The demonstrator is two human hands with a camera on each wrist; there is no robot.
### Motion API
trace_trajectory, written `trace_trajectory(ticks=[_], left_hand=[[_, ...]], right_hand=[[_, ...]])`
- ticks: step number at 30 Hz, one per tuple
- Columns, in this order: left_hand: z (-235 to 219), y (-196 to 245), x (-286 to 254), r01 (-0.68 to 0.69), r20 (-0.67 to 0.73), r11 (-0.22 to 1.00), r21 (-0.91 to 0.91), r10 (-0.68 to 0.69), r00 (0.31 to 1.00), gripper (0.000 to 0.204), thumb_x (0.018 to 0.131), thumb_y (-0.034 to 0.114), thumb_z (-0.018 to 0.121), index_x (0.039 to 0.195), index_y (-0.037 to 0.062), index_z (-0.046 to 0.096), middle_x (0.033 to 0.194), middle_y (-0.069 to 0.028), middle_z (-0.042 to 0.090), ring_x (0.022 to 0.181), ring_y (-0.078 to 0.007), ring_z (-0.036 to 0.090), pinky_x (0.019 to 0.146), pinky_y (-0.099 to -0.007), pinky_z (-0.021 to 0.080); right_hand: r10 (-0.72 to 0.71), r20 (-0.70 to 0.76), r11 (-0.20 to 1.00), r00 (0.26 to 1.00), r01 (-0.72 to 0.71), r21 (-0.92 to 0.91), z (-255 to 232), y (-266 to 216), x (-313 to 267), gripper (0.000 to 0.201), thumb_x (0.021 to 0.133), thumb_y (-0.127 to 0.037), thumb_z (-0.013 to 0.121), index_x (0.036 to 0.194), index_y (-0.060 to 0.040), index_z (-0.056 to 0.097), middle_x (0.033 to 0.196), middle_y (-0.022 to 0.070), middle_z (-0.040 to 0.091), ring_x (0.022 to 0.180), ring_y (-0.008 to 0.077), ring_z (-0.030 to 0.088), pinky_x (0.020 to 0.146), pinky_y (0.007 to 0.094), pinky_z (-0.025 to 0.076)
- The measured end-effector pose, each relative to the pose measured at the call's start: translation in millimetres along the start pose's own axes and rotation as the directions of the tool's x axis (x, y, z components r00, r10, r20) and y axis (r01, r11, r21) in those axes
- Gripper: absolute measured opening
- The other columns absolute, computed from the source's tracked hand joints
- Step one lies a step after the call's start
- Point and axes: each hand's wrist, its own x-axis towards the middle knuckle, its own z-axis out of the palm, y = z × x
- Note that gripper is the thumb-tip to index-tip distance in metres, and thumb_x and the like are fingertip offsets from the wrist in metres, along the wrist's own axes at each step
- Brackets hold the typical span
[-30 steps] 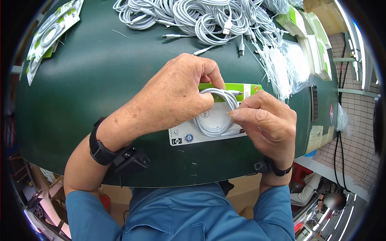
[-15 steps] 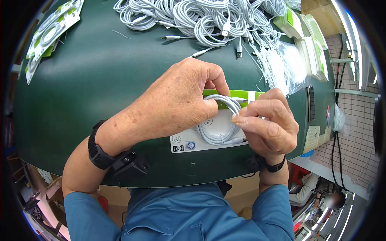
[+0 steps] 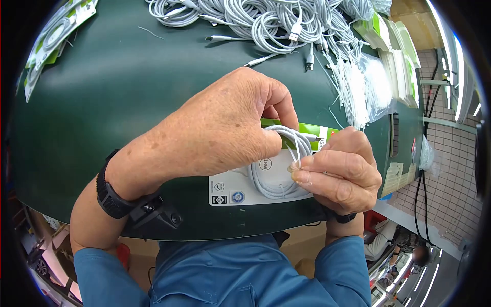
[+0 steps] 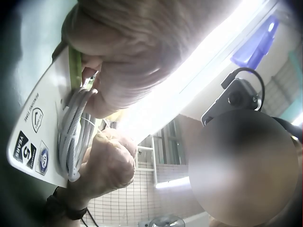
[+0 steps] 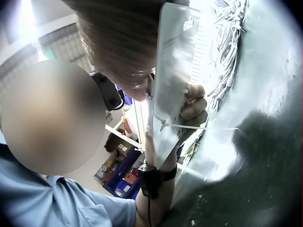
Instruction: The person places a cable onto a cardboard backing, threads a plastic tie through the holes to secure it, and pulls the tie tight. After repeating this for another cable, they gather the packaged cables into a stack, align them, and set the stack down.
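Note:
My left hand (image 3: pixel 230 123) grips a white and green packaging card (image 3: pixel 225 179) with a coiled grey-white USB cable (image 3: pixel 276 193) on its face. Its thumb reaches over the coil and its fingers go behind the card. On the coil's right side, thumb and forefinger of my right hand (image 3: pixel 345 171) pinch a thin white cable tie (image 3: pixel 292 154), which stretches to the cable. From the card's back, a cable tie (image 5: pixel 203 127) sticks out in the right wrist view. The card is tilted, with its printed lower corner toward me.
Beyond the hands lies a heap of coiled cables (image 3: pixel 276 30). To its right are a bundle of white cable ties (image 3: pixel 353 94) and stacked cards (image 3: pixel 404 77). Carded cables (image 3: pixel 56 36) lie at the far left of the green table (image 3: pixel 102 97). The table's front edge runs just below the hands.
Both hands and the card have shifted slightly toward the body. The right fingertips have moved down along the coil, and a strand of the white cable tie now shows between them and the cable.

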Motion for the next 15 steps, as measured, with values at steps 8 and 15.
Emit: trace_trajectory(ticks=[8,15], left_hand=[[-1.9,3.8,0.3,0.017,0.008,0.999,0.029,-0.017,1.000,0.020,0.079,0.000,0.066,0.096,-0.0057,0.074,0.088,-0.0087,0.076,0.082,-0.0111,0.068,0.078,-0.0280,0.056],[-0.5,3.6,-0.1,0.000,-0.007,0.999,0.052,0.001,1.000,0.020,0.079,-0.002,0.066,0.096,-0.0055,0.074,0.087,-0.0080,0.075,0.082,-0.0107,0.067,0.078,-0.0277,0.055]], right_hand=[[-0.005,0.006,1.000,1.000,0.005,-0.024,0.2,0.1,-0.9,0.030,0.070,-0.012,0.087,0.099,-0.0163,0.085,0.101,-0.0043,0.077,0.076,0.0145,0.062,0.064,0.0279,0.052],[0.003,0.013,0.999,1.000,-0.002,-0.033,-0.8,-1.5,-1.5,0.031,0.068,-0.012,0.088,0.098,-0.0162,0.085,0.100,-0.0039,0.077,0.074,0.0144,0.063,0.063,0.0289,0.051]])
